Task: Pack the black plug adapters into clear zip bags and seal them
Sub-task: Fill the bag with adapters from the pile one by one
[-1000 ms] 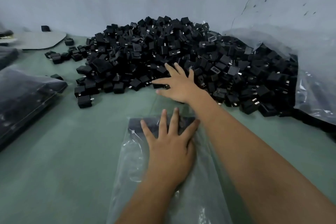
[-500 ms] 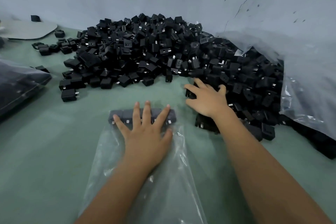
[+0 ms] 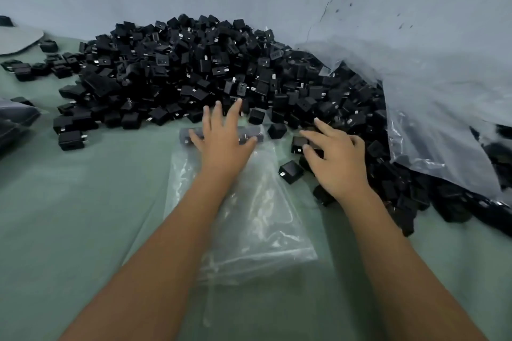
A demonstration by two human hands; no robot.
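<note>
Fingers of my left hand [image 3: 224, 141] lie spread and flat, pressing the far end of the clear zip bag [image 3: 249, 219] where a row of adapters [image 3: 250, 134] sits inside. My right hand [image 3: 336, 160] is open, fingertips touching loose adapters at the edge of the big black pile [image 3: 194, 75] on the green table [image 3: 69, 216]. Step in hand looks like filling, nowhere near sealing. Next move needs an actual pinch on a few adapters, then feeding them through the bag mouth near me.
</note>
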